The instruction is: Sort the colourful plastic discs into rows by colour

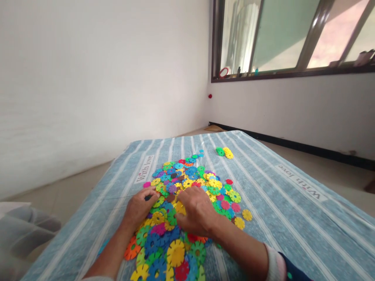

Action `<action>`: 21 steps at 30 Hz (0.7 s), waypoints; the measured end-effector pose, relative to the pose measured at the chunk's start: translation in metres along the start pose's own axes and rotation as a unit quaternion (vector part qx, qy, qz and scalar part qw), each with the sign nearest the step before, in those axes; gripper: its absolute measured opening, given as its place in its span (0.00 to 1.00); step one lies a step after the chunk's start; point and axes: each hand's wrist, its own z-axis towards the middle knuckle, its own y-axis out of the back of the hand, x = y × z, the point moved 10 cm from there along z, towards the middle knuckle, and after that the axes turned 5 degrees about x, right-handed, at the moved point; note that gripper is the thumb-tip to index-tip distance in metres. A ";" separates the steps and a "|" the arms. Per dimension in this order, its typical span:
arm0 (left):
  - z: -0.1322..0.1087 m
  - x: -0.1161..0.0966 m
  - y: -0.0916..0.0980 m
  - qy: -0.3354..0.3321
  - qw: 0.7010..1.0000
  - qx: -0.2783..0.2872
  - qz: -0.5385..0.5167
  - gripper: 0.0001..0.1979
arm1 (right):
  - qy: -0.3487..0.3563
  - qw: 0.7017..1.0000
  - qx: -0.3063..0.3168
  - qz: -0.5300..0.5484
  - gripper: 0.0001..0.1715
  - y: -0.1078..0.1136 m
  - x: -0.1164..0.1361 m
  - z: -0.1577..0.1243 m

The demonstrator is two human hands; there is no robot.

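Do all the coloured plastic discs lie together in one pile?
No, a few green and yellow discs lie apart from the big pile, farther up the striped cloth.

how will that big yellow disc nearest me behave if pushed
Lying flat, the big yellow disc probably slides rather than rolls. Its notched rim may snag neighbouring discs. It looks like thin plastic, so likely light and stiff.

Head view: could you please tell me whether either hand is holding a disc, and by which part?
It cannot be told: the left hand and right hand rest fingers-down on the pile of discs, any grip hidden.
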 end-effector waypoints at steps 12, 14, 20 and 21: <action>0.001 0.004 -0.001 0.009 1.000 -0.001 0.003 0.15 | -0.085 0.988 -0.088 0.092 0.15 0.034 -0.066 0.000; 0.001 0.004 -0.001 0.006 1.000 -0.002 0.000 0.15 | -0.079 0.986 -0.095 0.116 0.16 0.035 -0.070 -0.001; 0.001 0.004 -0.001 0.008 1.000 -0.004 -0.001 0.15 | -0.068 0.976 -0.094 0.184 0.16 0.039 -0.072 0.000; 0.001 0.004 -0.001 0.010 1.000 -0.002 -0.001 0.15 | -0.070 0.975 -0.093 0.188 0.16 0.040 -0.073 0.000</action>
